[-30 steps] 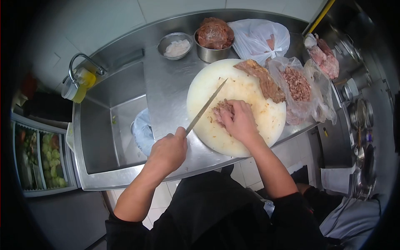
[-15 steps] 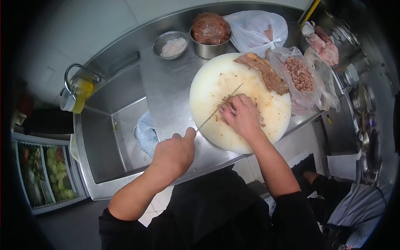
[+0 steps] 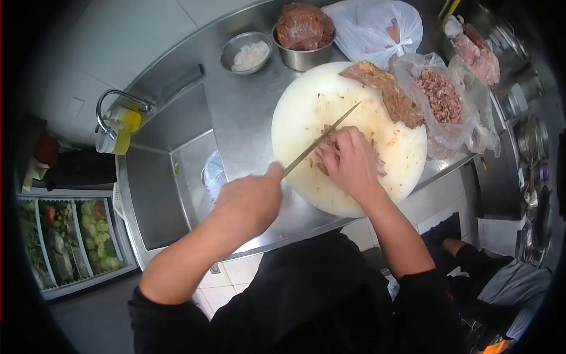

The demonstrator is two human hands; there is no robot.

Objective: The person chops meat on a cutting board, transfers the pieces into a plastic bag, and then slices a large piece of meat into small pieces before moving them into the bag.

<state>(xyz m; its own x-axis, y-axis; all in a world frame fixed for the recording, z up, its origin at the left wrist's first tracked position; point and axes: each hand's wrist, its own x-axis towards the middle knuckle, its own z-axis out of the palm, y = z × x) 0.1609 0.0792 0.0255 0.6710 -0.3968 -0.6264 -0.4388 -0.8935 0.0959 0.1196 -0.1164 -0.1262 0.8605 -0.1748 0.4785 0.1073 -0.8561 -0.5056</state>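
Observation:
My left hand [image 3: 250, 200] is closed round the handle of a knife [image 3: 324, 137], whose blade slants up and right over the round white cutting board [image 3: 295, 97]. Just right of the blade, my right hand [image 3: 354, 162] presses on sliced meat [image 3: 323, 167] with bent fingers. Small brown scraps are scattered over the board. A large brown slab of meat [image 3: 389, 94] rests on its upper right edge, beside a clear plastic bag holding chopped meat [image 3: 441, 97].
Behind the board stand a metal bowl with pale pieces [image 3: 250, 56], a pot of dark meat [image 3: 303, 29] and a tied white bag [image 3: 377, 29]. The sink [image 3: 156, 194] and faucet [image 3: 112, 97] are at left. Another person's leg [image 3: 513, 289] shows at lower right.
The view has shifted, moving the board and bags rightward in the picture. The knife blade has come up slightly, and more of it shows above the meat. Both hands keep their holds.

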